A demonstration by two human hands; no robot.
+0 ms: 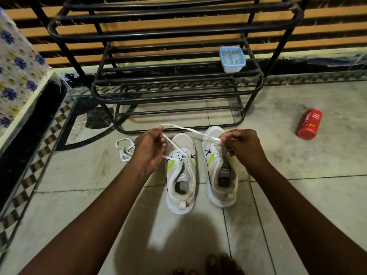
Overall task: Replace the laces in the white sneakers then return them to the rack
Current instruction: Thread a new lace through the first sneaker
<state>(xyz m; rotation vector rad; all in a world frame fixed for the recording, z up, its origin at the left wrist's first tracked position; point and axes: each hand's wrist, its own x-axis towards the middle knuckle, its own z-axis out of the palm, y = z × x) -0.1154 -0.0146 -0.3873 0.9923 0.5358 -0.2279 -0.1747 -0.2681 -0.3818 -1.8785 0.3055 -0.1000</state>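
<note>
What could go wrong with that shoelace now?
1. The lace is stretched between the left hand and right hand. A hard tug might pull it out of the shoe it is threaded in, or leave uneven ends.
2. The spare lace lies loose on the floor beside the left hand and could get tangled in.
3. The bottle lies on its side and might roll if bumped.

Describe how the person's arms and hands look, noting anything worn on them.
The left hand and right hand are bare: no gloves, and no rings show. The left forearm and right forearm are bare too, as far up as the picture reaches, with no sleeves, watch or bracelet in view.
</note>
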